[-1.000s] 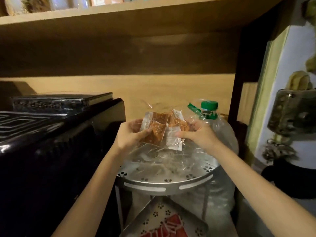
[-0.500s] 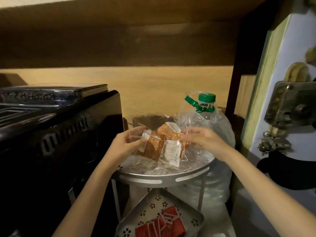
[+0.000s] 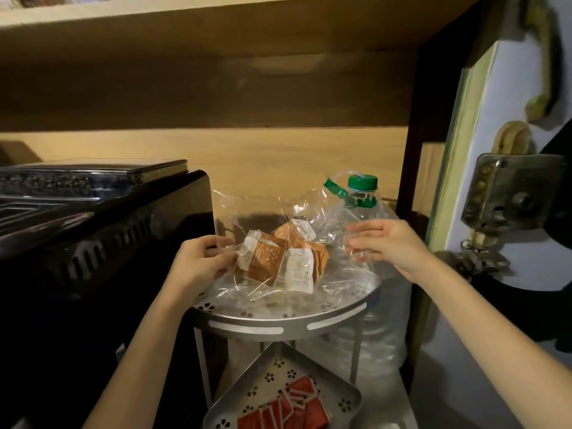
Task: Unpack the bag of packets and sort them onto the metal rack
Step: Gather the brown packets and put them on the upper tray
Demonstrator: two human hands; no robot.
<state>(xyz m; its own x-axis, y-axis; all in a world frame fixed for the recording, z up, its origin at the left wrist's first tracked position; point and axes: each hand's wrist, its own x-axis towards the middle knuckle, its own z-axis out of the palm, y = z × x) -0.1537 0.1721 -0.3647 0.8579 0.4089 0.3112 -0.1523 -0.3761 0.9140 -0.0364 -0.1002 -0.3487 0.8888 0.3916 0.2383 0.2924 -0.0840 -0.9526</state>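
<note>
Beside a black oven (image 3: 93, 243), the water bottle (image 3: 362, 205) crowds the metal rack (image 3: 288, 323).

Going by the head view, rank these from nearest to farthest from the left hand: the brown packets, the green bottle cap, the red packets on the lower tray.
Measured from the left hand:
1. Brown packets, inside the clear bag on the top tier, right at its fingers.
2. Green bottle cap, up and to the right, behind the bag.
3. Red packets, on the lower tray, well below.
The last two are a fairly close call.
</note>
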